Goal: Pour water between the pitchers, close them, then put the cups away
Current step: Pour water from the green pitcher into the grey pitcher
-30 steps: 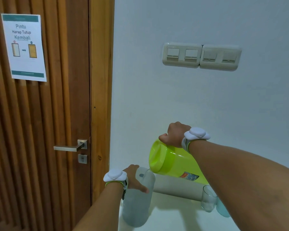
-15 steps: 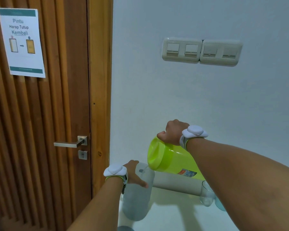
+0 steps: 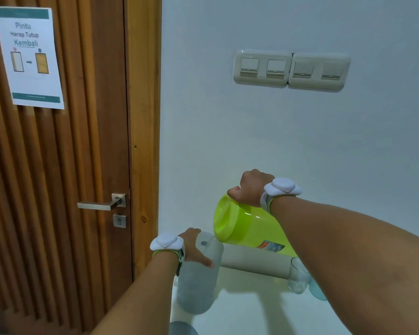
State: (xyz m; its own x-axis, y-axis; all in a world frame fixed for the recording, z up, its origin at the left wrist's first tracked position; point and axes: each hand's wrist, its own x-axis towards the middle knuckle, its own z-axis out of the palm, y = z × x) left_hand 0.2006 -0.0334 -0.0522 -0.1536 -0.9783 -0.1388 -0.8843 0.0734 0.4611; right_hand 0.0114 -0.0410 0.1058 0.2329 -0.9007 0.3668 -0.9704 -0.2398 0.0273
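A lime-green pitcher [image 3: 247,226] is tipped on its side in the air, its open mouth facing left over the rim of a frosted grey pitcher [image 3: 198,281] that stands upright on the white counter [image 3: 252,308]. My right hand [image 3: 250,188] grips the green pitcher from above. My left hand [image 3: 195,249] holds the upper side of the frosted pitcher, thumb across its front. A thin stream of water runs from the green mouth into the frosted one. A clear glass cup [image 3: 298,278] and a pale blue cup [image 3: 317,290] stand behind my right forearm.
A wooden door [image 3: 58,165] with a metal lever handle [image 3: 99,204] and a paper notice [image 3: 28,56] fills the left. Wall switches [image 3: 292,71] sit on the white wall above. A grey round thing [image 3: 183,328] shows at the bottom edge.
The view shifted slightly. My right hand has kept the green pitcher tilted over the frosted one; both hands hold as before.
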